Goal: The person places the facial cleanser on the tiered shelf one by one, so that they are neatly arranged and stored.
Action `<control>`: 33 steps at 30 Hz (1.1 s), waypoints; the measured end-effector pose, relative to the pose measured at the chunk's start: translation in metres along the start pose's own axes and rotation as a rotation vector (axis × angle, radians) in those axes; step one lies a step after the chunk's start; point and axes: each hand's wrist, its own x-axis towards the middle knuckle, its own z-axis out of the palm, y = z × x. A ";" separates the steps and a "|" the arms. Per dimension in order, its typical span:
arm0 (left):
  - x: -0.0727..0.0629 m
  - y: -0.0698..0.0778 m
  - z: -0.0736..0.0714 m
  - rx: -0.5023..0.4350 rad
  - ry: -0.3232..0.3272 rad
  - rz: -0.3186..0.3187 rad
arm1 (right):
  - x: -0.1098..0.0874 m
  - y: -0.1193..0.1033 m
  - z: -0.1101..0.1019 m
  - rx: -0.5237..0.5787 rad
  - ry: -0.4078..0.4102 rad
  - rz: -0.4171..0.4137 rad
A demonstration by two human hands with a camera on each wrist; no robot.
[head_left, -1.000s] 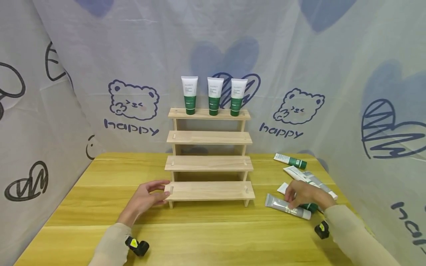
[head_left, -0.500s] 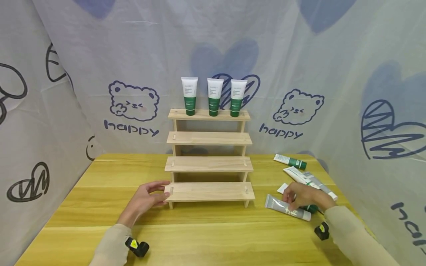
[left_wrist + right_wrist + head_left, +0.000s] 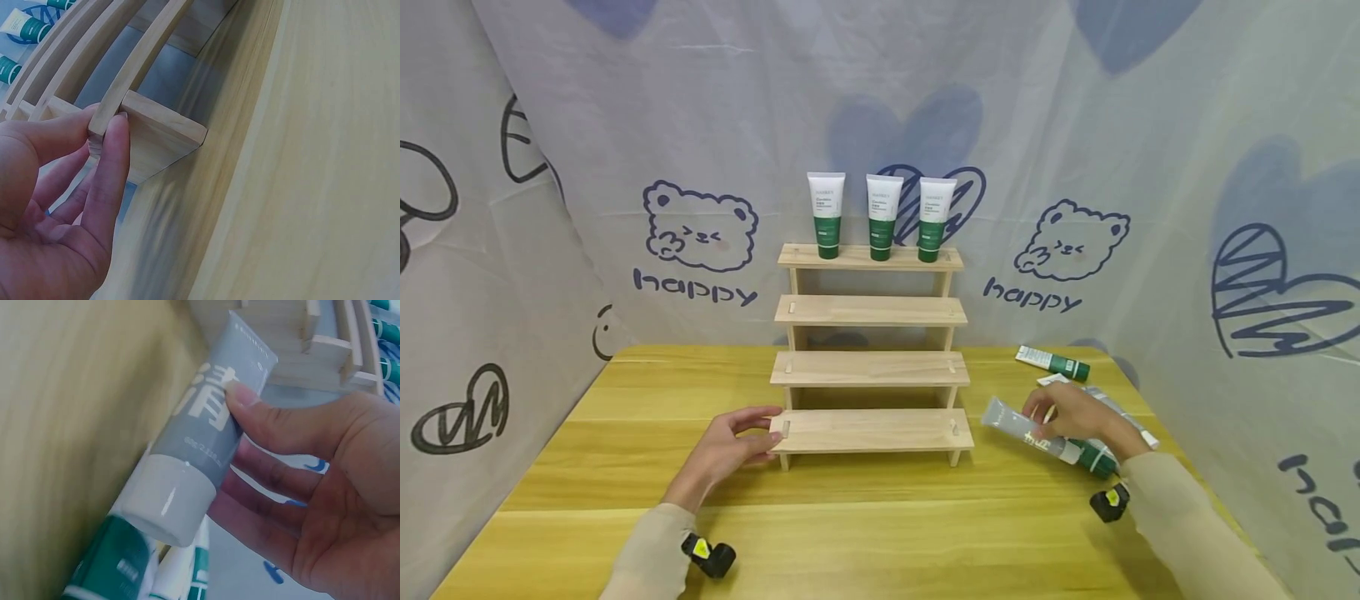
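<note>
A four-step wooden display rack (image 3: 871,431) stands on the table. My left hand (image 3: 735,446) pinches the left end of its lowest shelf; in the left wrist view the thumb and a finger (image 3: 112,181) close on the board's end. My right hand (image 3: 1071,417) holds a grey squeeze tube (image 3: 1018,427) with a white cap, gripped between thumb and fingers, the cap end pointing down to the right. The right wrist view shows the grey tube (image 3: 206,419) above a green-and-white tube (image 3: 112,562). Three green-and-white tubes (image 3: 881,218) stand upright on the top shelf.
Several more tubes lie at the table's right: a green-capped one (image 3: 1052,363) at the back, a grey one (image 3: 1122,412), and a green one (image 3: 1093,458) under my right hand. A printed cloth (image 3: 700,100) hangs behind and along both sides of the wooden table (image 3: 865,542).
My right hand has raised the grey tube off the table and moved it slightly up and left. The left hand and the rack have stayed put.
</note>
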 end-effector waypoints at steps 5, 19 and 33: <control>0.002 -0.002 -0.001 -0.005 -0.010 0.013 | 0.010 -0.012 -0.005 0.016 0.105 0.051; 0.000 -0.001 -0.002 0.001 -0.004 0.014 | 0.019 -0.033 -0.020 0.013 0.226 0.169; 0.000 -0.001 -0.001 0.000 -0.009 0.026 | 0.029 -0.053 -0.036 0.259 0.328 0.274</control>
